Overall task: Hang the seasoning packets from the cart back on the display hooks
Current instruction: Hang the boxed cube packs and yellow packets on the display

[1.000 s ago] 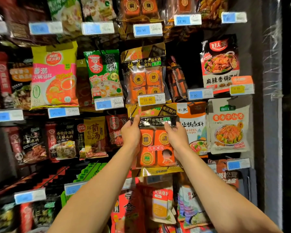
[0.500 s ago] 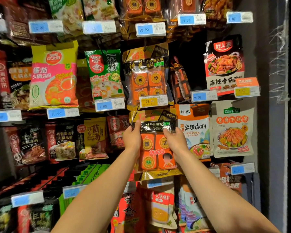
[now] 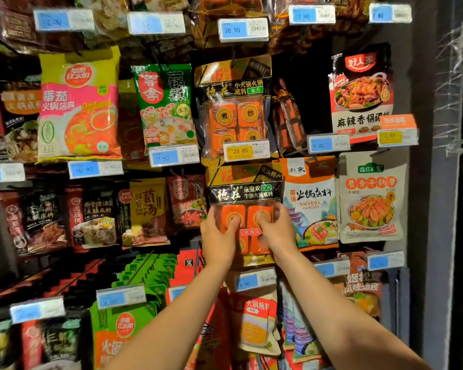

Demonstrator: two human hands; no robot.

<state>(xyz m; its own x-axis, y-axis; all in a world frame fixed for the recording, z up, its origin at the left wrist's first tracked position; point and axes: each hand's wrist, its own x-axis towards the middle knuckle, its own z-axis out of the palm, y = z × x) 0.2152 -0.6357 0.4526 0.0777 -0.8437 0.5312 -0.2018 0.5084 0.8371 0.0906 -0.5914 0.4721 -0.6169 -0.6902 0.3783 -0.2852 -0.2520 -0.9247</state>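
Hanging is the step in hand: left hand (image 3: pixel 218 236) and right hand (image 3: pixel 274 233) both grip the orange packet (image 3: pixel 245 198) just below the yellow price tag (image 3: pixel 245 151). Whether its top sits on a hook is unclear; letting go probably comes next.

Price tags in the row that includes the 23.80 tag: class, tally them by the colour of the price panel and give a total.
Blue price tags: 4
Yellow price tags: 2
Total: 6
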